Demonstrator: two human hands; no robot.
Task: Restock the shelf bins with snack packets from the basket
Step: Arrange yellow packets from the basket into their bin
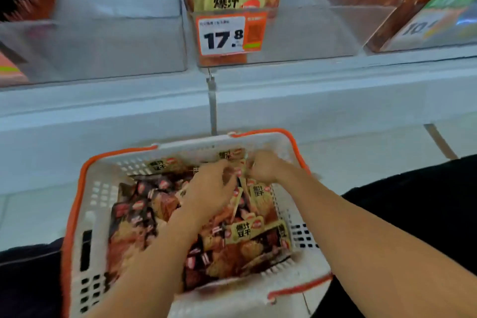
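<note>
Nearest the camera, the white basket [85, 217] with orange rim sits in front of the person, still heaped with snack packets [144, 217]: dark red-and-black ones on the left and beige ones on the right and far side. Both forearms reach into it. The left hand [209, 188] lies knuckles-up over the pile with its fingers curled down among the beige packets [245, 231]; whether it actually holds any cannot be told. The right hand [263, 166], at the basket's far edge, has its fingers curled tight around a small bunch of beige packets.

Beyond the basket runs the white shelf edge [129, 100]. Above it, the middle clear bin [296, 36], behind the 17.8 price tag [222, 36], holds matching beige packets only in its left part, so there is room. The clear bin [103, 46] to its left looks mostly bare. Judging by the full basket, restocking appears far from finished.
</note>
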